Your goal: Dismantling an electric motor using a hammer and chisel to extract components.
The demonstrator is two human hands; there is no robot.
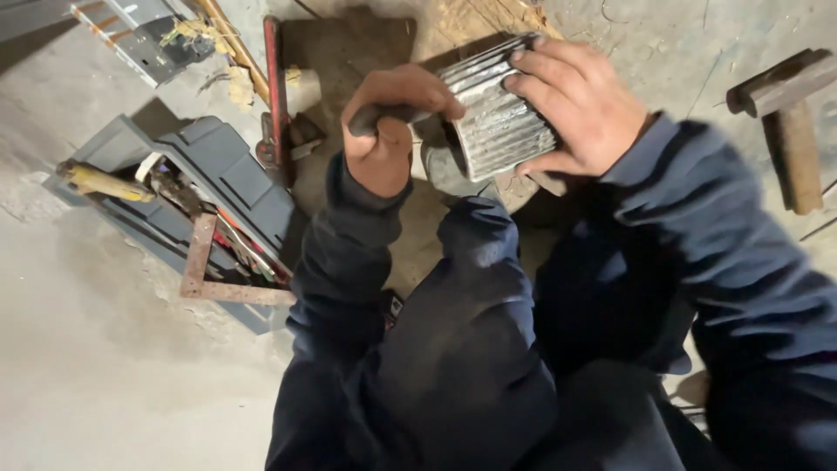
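Note:
My right hand (577,105) grips a stack of grey metal plates (499,113), fingers curled over its top edge and thumb below. My left hand (388,131) is closed around the dark handle of a tool (384,113) that points at the left side of the stack. The tool's working end is hidden behind my fingers and the stack. Both arms wear dark blue sleeves, and my knees fill the lower middle of the view. The stack rests over a piece of brown board (349,52) on the ground.
An open grey toolbox (218,157) lies at left with a rusty steel square (202,262), a yellow-handled tool (100,181) and other tools. A red bar (277,87) lies beside it. A wooden mallet (789,113) sits at right. Concrete floor all around.

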